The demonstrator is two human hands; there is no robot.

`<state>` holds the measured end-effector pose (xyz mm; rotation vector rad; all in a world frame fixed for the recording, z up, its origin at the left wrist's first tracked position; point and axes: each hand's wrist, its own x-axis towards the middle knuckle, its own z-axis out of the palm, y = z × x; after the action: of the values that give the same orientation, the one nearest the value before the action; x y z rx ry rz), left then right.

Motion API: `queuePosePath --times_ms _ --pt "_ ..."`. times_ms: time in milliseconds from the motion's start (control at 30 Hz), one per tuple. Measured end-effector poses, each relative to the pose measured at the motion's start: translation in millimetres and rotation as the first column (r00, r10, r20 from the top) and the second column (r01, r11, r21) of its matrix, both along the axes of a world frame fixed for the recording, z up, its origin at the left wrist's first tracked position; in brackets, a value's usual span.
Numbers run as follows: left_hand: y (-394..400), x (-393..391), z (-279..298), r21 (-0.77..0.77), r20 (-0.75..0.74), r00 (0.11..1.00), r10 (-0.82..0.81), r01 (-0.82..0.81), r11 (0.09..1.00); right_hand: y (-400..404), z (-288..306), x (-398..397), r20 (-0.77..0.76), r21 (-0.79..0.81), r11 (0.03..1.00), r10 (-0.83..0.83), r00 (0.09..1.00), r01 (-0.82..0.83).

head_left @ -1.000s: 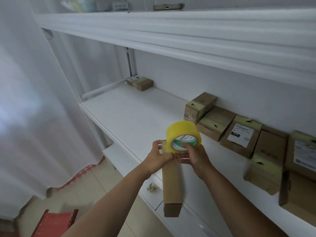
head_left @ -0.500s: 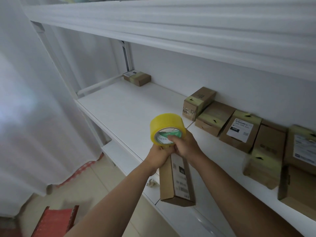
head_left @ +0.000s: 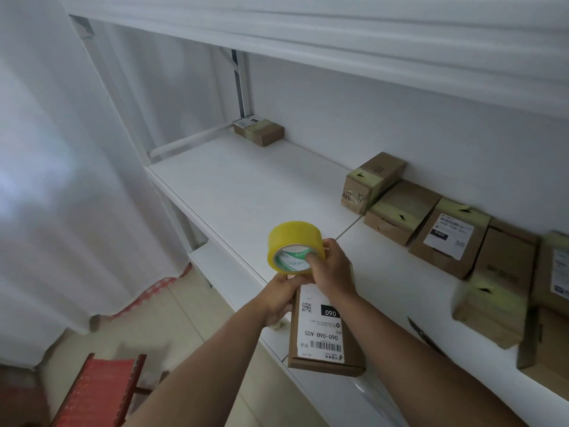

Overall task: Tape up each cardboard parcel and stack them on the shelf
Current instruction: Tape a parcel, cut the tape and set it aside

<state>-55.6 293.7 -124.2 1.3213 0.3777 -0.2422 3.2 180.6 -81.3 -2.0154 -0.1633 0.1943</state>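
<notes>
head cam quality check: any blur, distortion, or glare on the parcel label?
Head view: wide-angle bends the shelf edges; parcels at far right are smeared; the held parcel label reads sharp, no glare; the tape roll is crisp; light is soft and dim, shadows faint.

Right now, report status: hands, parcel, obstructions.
Left hand grips parcel top end. Right hand holds tape roll against it. Parcel off shelf. Nothing in the way.

Both bare forearms reach forward and meet in front of the person. The left hand [head_left: 281,292] curls its fingers round what it holds (thumb on top), while the right hand [head_left: 331,268] sits just above, its thumb hooked and fingers bent.
</notes>
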Motion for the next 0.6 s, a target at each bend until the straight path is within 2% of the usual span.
queuePosePath --times_ms 100,233,333,433,500,533,600 --pt "-3.0 2.2 -0.8 0.030 -0.017 1.000 0.005 -0.004 1.000 -10.1 -2.6 1.2 0.047 0.068 0.994 -0.095 0.994 0.091" --pt "-5.4 4.7 -3.8 0.065 -0.002 1.000 -0.015 0.015 0.998 -17.2 -10.1 -1.2 0.141 -0.035 0.995 -0.092 0.986 0.098" --pt "-5.3 3.1 -1.1 0.040 -0.004 1.000 -0.008 0.008 0.999 -32.5 -13.8 1.7 0.174 -0.053 0.987 -0.138 0.975 0.149" --pt "-2.3 4.8 -2.9 0.001 -0.037 0.999 0.007 -0.007 1.000 -55.5 -16.3 6.3 0.214 -0.114 0.988 -0.076 0.974 0.102" --pt "-2.5 7.9 -4.9 0.013 -0.041 0.999 0.006 -0.006 1.000 -61.9 -16.2 8.2 0.183 -0.137 0.989 -0.034 0.983 0.060" --pt "-5.1 9.5 -4.9 0.053 -0.025 1.000 -0.001 0.003 0.999 -62.3 -15.9 9.2 0.171 -0.138 0.989 -0.036 0.985 0.060" --pt "-14.4 11.2 -2.2 0.305 0.038 0.999 -0.007 -0.005 0.952 -62.0 -16.8 10.8 0.164 -0.132 0.990 -0.031 0.986 0.053"
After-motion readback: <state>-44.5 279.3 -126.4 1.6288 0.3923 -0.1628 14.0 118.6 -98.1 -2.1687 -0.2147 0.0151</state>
